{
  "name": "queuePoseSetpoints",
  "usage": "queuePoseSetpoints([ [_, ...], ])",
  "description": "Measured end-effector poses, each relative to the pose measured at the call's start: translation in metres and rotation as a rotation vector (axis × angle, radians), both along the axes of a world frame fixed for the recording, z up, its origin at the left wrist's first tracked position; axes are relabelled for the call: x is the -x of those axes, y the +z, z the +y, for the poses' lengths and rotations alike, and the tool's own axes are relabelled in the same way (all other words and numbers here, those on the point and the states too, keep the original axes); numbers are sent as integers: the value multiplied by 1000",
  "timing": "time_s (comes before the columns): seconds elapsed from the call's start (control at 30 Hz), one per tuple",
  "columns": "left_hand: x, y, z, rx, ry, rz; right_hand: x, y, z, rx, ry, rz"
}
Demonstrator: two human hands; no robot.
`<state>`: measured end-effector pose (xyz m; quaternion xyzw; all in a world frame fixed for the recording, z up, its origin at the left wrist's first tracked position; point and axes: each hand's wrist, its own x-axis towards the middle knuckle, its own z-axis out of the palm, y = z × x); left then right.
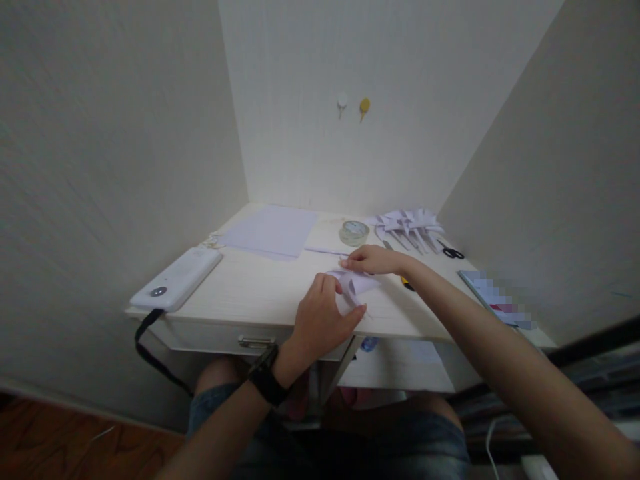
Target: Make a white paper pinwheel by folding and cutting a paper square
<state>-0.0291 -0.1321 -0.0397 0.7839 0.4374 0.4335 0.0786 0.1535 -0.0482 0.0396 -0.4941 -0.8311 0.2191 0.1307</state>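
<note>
1 head-worn view looks forward and down, close over a small desk (260,287) in a wall corner.

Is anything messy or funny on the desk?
Nothing is spilled or broken. The white power bank sits at the desk's left edge, with its black strap dangling over it. Both hands, left and right, hold folded paper.

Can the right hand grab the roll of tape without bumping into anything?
Probably yes. The right hand rests on the folded paper, and the roll of tape sits just beyond it on the desk, with only bare surface showing between them.
</note>
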Motion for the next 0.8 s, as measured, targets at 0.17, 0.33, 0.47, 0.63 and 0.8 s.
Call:
queuePoseSetpoints([
  [0.17, 1, -5, 1, -16, -30, 0, -7, -3, 3, 160, 17, 58],
  [0.33, 2, -10, 1, -4, -26, 21, -13, 6, -6, 361, -102, 99],
  [0.47, 2, -11, 0, -2, -44, 44, -15, 8, -8, 324, -137, 101],
  [0.63, 2, -11, 2, -8, -65, 57, -14, 3, -9, 304, -95, 139],
  [0.8, 3, -9, -1, -98, -93, -66, -10, 6, -20, 272, -246, 330],
])
